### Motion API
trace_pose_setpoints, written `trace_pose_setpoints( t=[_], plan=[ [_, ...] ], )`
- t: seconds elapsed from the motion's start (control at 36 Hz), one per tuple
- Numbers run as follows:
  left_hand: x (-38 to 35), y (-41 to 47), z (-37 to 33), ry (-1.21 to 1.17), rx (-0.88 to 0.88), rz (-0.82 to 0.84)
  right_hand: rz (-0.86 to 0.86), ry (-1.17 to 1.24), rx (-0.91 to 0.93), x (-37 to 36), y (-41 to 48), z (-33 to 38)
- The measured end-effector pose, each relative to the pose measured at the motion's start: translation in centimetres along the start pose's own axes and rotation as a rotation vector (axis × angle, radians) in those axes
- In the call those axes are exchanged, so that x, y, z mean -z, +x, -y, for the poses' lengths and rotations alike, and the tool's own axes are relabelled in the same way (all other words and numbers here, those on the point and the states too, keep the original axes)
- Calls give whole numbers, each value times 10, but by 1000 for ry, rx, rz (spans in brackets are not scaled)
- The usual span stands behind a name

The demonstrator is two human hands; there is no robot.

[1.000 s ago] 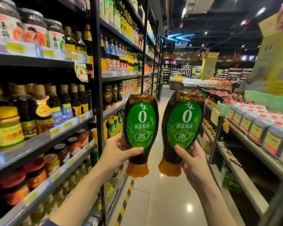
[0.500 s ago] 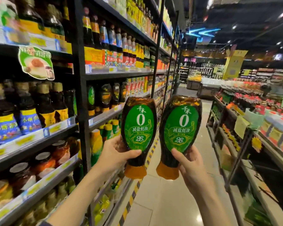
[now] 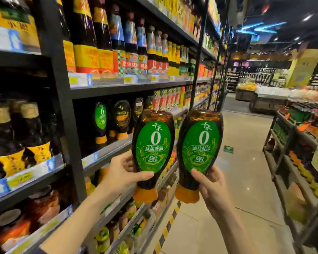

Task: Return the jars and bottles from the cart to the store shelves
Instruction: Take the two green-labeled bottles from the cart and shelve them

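Holding bottles, left hand (image 3: pixel 123 173) grip, right hand (image 3: pixel 212 186) grip; shelves (image 3: pixel 106 88) (blurred)

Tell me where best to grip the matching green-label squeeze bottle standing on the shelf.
Probably grip the green-label bottle on the shelf around its wide dark body, coming from the open aisle side. It stands on its narrow orange cap, close beside a black-label bottle, so the cap gives little hold.

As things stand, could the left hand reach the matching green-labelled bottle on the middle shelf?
Probably yes: the left hand is near that shelved green-labelled bottle with nothing between, but it is full.
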State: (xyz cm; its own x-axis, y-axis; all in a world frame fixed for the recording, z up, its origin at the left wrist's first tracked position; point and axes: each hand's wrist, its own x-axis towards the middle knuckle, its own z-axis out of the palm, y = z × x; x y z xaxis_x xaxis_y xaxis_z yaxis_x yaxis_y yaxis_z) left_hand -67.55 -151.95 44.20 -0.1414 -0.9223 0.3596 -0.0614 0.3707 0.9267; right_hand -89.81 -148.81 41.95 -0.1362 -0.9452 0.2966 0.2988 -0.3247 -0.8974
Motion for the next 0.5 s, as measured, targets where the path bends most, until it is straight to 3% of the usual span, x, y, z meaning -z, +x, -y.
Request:
trace_pose_setpoints(
  t=[0.25, 0.5],
  plan=[
    [-3, 53, 29, 82, 11, -124, 148, 96, -65, 8, 103, -42],
    [-18, 104, 61, 138, 41, -407, 415, 31, -133, 20, 207, -72]
  ],
)
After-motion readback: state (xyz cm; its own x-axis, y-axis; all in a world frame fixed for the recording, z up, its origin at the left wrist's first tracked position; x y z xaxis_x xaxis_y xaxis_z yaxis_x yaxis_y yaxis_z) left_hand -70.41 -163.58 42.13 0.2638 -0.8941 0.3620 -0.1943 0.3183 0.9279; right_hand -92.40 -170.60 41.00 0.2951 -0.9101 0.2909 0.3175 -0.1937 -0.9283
